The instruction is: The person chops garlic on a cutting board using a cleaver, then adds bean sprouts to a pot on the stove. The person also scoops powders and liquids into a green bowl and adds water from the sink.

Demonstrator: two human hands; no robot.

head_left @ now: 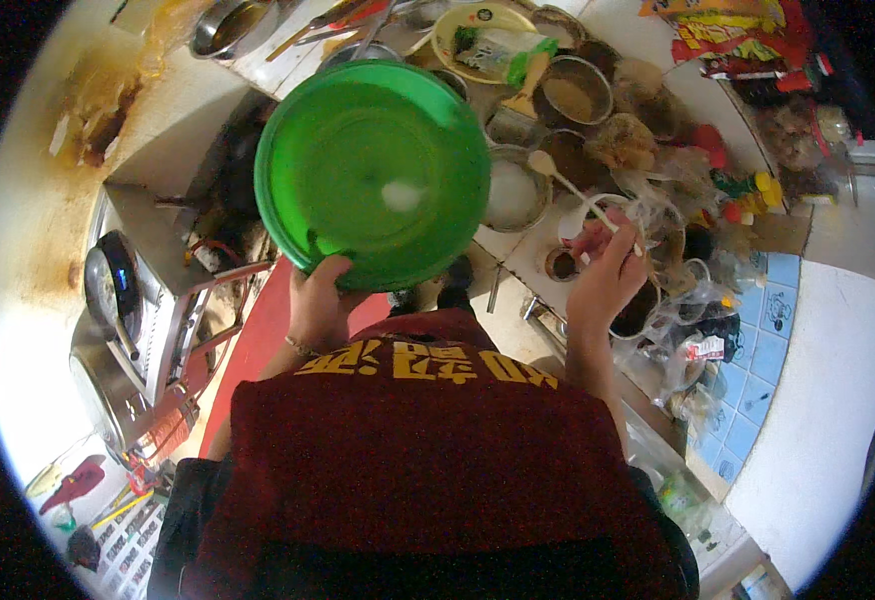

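Note:
My left hand (323, 300) grips the near rim of a round green basin (373, 240), thumb over the edge. The basin is held up in front of me, its inside facing up. A whitish patch shows on its floor; I cannot tell whether it is glare or some contents. My right hand (606, 275) is closed on the handle of a small pale spoon (558, 172), whose bowl points far left. It hovers above the cluttered counter, next to a white bowl (570, 222) and a small cup of dark contents (561, 263).
Metal bowls, one a steel bowl with brownish contents (573, 92), crowd the counter, with a pale yellow plate (448, 38) behind. Plastic bags (693, 310) and yellow-capped bottles (763, 190) line the right. On the left stand a stove (153, 250) and a pan (108, 290).

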